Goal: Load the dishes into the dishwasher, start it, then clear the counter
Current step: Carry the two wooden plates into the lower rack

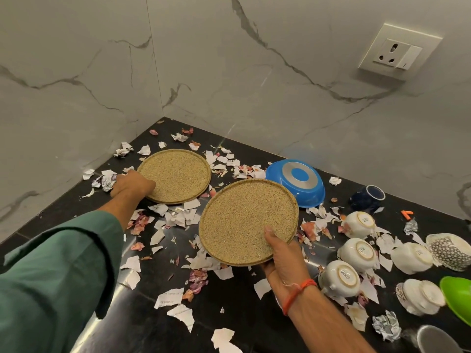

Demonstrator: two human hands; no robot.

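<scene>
The black counter (237, 314) runs into a corner of the marble wall (76, 85), and torn paper scraps (178, 217) and pinkish peels lie all over it. A socket plate (400, 50) sits on the wall to my right.

My left arm, in a green sleeve (58, 271), reaches toward the corner. My left hand (133, 184) rests on the near left edge of the far plate (175, 175), which lies flat on the counter; my fingers curl over its rim, though I cannot tell whether they grip under it.

My right hand (283, 253) holds the near plate (247, 221) by its lower right edge, thumb pressed on top and fingers beneath, lifted and tilted above the scraps. An orange thread (299, 294) circles that wrist.

Just behind this plate a blue bowl (297, 183) lies upside down. Right of it a dark blue cup (368, 198) lies on its side. Nearer me, white cups (356, 253) rest overturned among the scraps, beside a patterned bowl (449, 253). A green bowl (458, 299) shows at the right edge, with crumpled foil (386, 326) near it.
</scene>
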